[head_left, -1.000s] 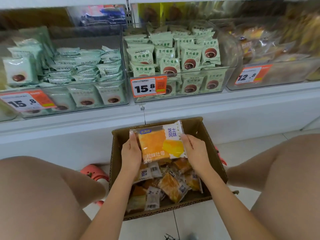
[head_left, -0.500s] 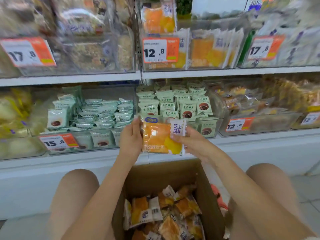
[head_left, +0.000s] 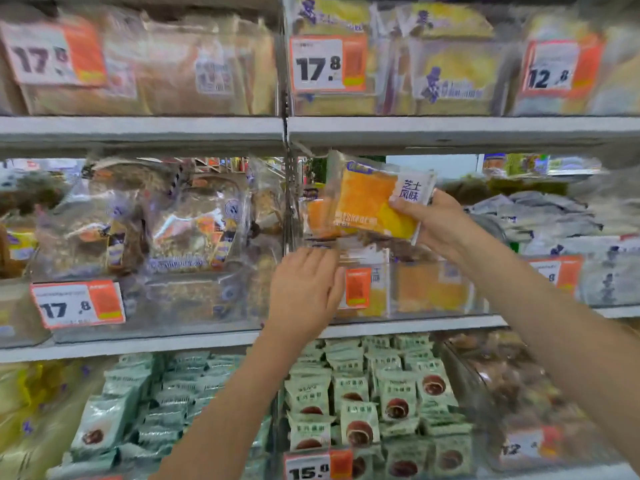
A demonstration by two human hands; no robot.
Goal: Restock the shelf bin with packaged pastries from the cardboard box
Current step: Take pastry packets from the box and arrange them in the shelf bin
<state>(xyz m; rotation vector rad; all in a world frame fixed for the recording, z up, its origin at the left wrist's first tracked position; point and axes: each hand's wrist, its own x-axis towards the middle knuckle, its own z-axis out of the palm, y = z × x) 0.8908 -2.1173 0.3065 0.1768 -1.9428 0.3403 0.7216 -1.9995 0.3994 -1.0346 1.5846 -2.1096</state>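
An orange and yellow packaged pastry (head_left: pixel 367 199) with a white label corner is held up in front of the middle shelf. My right hand (head_left: pixel 433 221) grips its right edge, thumb on the front. Just below it stands the clear shelf bin (head_left: pixel 429 292), holding more of the same orange packages. My left hand (head_left: pixel 306 289) rests on the bin's front left corner, fingers spread over its orange price tag, and no longer touches the pastry. The cardboard box is out of view.
The bin to the left (head_left: pixel 166 237) holds brown bread packs with a 17.8 tag. Green pastry packets (head_left: pixel 374 400) fill the bins on the lower shelf. The upper shelf edge (head_left: pixel 450 131) runs just above the held pastry. Grey packs (head_left: pixel 554 216) lie to the right.
Both arms rose from the box past the lower shelf to the middle shelf with the pastry. My left hand let go of the package and went to the bin front.
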